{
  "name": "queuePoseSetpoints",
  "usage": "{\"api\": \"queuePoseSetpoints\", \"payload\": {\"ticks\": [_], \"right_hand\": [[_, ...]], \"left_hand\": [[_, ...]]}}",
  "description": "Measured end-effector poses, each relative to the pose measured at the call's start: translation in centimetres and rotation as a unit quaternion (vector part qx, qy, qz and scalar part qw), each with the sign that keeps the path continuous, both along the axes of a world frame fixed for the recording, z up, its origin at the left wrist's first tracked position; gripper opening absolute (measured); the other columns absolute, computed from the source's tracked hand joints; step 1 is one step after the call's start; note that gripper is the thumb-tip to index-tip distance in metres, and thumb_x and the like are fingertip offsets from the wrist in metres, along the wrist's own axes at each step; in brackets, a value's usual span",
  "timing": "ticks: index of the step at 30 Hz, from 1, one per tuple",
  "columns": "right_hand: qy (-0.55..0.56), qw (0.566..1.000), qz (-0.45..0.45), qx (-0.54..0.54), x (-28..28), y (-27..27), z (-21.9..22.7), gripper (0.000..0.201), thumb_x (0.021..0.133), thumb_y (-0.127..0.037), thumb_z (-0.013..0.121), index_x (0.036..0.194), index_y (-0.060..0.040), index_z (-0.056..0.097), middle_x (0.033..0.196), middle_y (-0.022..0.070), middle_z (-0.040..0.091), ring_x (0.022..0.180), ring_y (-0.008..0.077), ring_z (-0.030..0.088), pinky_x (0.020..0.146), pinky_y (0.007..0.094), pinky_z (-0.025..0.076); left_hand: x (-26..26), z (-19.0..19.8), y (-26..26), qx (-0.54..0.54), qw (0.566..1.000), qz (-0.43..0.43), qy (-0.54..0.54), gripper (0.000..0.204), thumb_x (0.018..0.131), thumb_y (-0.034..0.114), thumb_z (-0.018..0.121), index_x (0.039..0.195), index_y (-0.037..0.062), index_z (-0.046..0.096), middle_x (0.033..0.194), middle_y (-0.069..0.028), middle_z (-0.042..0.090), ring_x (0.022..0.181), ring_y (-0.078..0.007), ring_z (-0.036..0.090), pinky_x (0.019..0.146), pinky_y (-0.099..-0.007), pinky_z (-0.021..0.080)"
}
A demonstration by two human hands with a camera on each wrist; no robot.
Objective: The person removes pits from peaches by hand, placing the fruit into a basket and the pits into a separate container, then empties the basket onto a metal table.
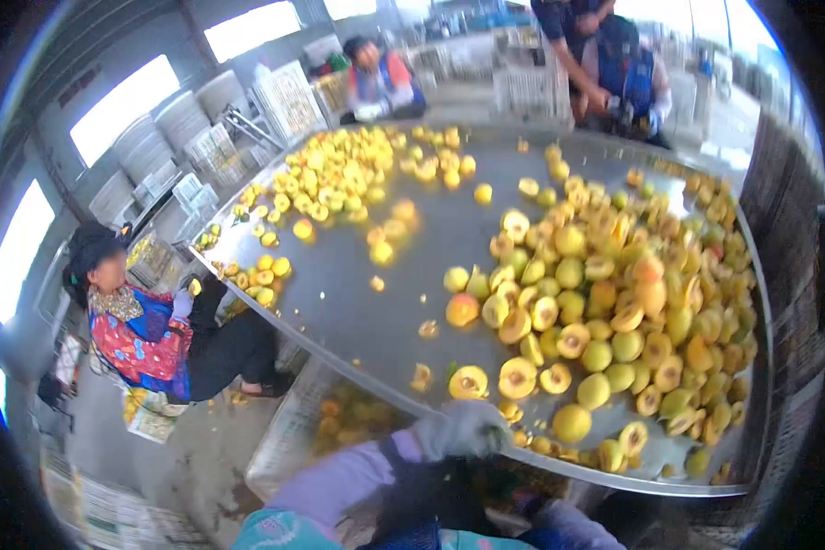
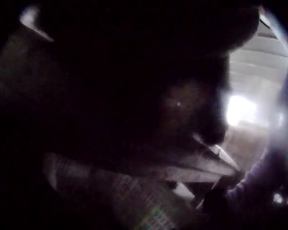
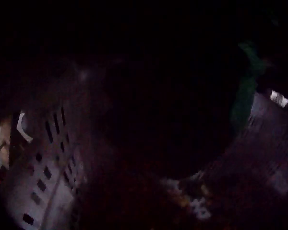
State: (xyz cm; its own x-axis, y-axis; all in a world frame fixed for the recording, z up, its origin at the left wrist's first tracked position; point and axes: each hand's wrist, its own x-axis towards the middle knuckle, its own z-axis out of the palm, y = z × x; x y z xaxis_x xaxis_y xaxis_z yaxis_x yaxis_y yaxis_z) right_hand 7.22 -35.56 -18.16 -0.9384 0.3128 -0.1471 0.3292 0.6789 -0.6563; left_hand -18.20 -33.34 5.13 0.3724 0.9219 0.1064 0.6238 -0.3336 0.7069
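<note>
My left hand (image 1: 458, 431), in a pale grey glove below a lavender sleeve, is at the near edge of a metal table (image 1: 367, 293). Its fingers are blurred, and I cannot tell whether they hold anything. Just beyond it lie halved yellow stone fruits (image 1: 518, 377), cut faces up. A large heap of whole and halved fruits (image 1: 628, 312) covers the table's right side. My right sleeve (image 1: 573, 527) shows at the bottom of the head view, its hand hidden below the table edge. Both wrist views are very dark; a slotted pale crate (image 3: 43, 187) shows in the right one.
A second fruit pile (image 1: 339, 170) lies at the table's far left. Under the near edge stands a crate of fruit (image 1: 348, 417). One person (image 1: 137, 335) sits at left with a fruit piece; others are beyond the far edge. Stacked crates (image 1: 784, 238) rise at right.
</note>
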Motion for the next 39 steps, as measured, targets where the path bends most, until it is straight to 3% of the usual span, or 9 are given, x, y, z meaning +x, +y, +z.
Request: {"api": "queuePoseSetpoints", "payload": {"ticks": [2, 4, 9, 11, 14, 17, 21, 29, 39], "right_hand": [[0.024, 0.999, 0.033, 0.019, 0.3, -1.5, 2.0, 0.023, 0.08, -0.028, 0.06, 0.092, -0.0094, 0.067, 0.075, 0.0192, 0.064, 0.074, 0.0375, 0.062, 0.066, 0.047, 0.05], [0.05, 0.996, 0.055, 0.057, 1.0, -2.9, 4.3, 0.023, 0.08, -0.029, 0.061, 0.092, -0.0098, 0.067, 0.075, 0.0198, 0.064, 0.075, 0.0384, 0.062, 0.066, 0.0474, 0.05], [0.031, 0.987, -0.144, 0.06, 3.3, -8.5, 15.9, 0.026, 0.079, -0.031, 0.064, 0.095, -0.0099, 0.065, 0.073, 0.0203, 0.063, 0.072, 0.041, 0.062, 0.064, 0.0486, 0.05], [0.121, 0.962, -0.226, 0.095, 5.6, -8.9, 9.7, 0.026, 0.084, -0.029, 0.062, 0.095, -0.0061, 0.063, 0.074, 0.0198, 0.064, 0.066, 0.0382, 0.062, 0.058, 0.0468, 0.048], [0.056, 0.896, -0.438, -0.041, 5.7, -11.2, 20.4, 0.029, 0.092, -0.031, 0.061, 0.096, -0.0019, 0.059, 0.064, 0.0079, 0.06, 0.06, 0.0204, 0.058, 0.055, 0.0359, 0.045], [0.284, 0.794, -0.506, -0.181, 4.7, -11.5, 24.6, 0.026, 0.093, -0.026, 0.06, 0.099, -0.0005, 0.058, 0.074, 0.0006, 0.057, 0.071, 0.0098, 0.051, 0.06, 0.0307, 0.043], [0.357, 0.779, -0.499, -0.128, 3.0, -8.1, 24.6, 0.022, 0.092, -0.017, 0.06, 0.107, -0.0004, 0.058, 0.086, 0.0007, 0.054, 0.078, 0.0076, 0.047, 0.065, 0.0275, 0.043], [0.278, 0.818, -0.498, -0.072, 1.5, -4.7, 25.5, 0.024, 0.095, -0.022, 0.054, 0.107, -0.0014, 0.053, 0.078, 0.023, 0.06, 0.072, 0.0406, 0.06, 0.061, 0.0467, 0.046], [0.257, 0.851, -0.432, 0.152, -0.1, -5.7, 21.2, 0.027, 0.094, -0.028, 0.055, 0.097, -0.0014, 0.05, 0.065, 0.0251, 0.057, 0.06, 0.0439, 0.058, 0.051, 0.0502, 0.043]], "left_hand": [[-1.6, -0.6, 0.9, 0.0, 0.99, 0.079, -0.115, 0.035, 0.08, 0.033, 0.068, 0.103, 0.0063, 0.063, 0.095, -0.0129, 0.067, 0.088, -0.0308, 0.065, 0.077, -0.0407, 0.052], [-1.1, 2.1, 0.7, 0.173, 0.93, 0.296, 0.132, 0.042, 0.078, 0.034, 0.069, 0.107, 0.0044, 0.06, 0.092, -0.0161, 0.067, 0.087, -0.0365, 0.065, 0.078, -0.0455, 0.052], [-1.3, -1.7, 3.2, -0.022, 0.955, 0.114, 0.274, 0.048, 0.077, 0.035, 0.069, 0.107, 0.0002, 0.058, 0.096, -0.0236, 0.065, 0.093, -0.0399, 0.063, 0.082, -0.0468, 0.05], [0.5, -0.6, 4.0, -0.071, 0.947, 0.114, 0.292, 0.049, 0.074, 0.033, 0.072, 0.106, -0.0017, 0.058, 0.098, -0.0258, 0.064, 0.092, -0.0378, 0.064, 0.081, -0.0454, 0.05], [1.4, 1.7, 0.9, -0.003, 0.985, 0.171, -0.012, 0.039, 0.077, 0.021, 0.071, 0.105, -0.0022, 0.058, 0.095, -0.0205, 0.066, 0.083, -0.031, 0.067, 0.078, -0.0413, 0.053], [4.2, 4.8, -2.1, -0.224, 0.884, 0.125, -0.391, 0.028, 0.082, 0.002, 0.065, 0.109, -0.0005, 0.058, 0.102, -0.0096, 0.065, 0.094, -0.0223, 0.064, 0.087, -0.0296, 0.053], [7.0, 0.7, -4.0, 0.023, 0.972, 0.07, -0.222, 0.047, 0.085, 0.009, 0.063, 0.128, -0.0025, 0.047, 0.125, -0.015, 0.054, 0.118, -0.024, 0.053, 0.098, -0.0329, 0.046], [8.1, 1.0, -5.2, 0.028, 0.951, 0.086, -0.295, 0.04, 0.081, -0.006, 0.061, 0.119, 0.0013, 0.054, 0.123, -0.0192, 0.056, 0.106, -0.0311, 0.061, 0.088, -0.0393, 0.053], [8.8, -0.9, -5.0, 0.189, 0.972, 0.114, -0.077, 0.033, 0.083, 0.003, 0.062, 0.116, 0.0046, 0.059, 0.11, -0.015, 0.066, 0.1, -0.0264, 0.064, 0.085, -0.0357, 0.052]]}}
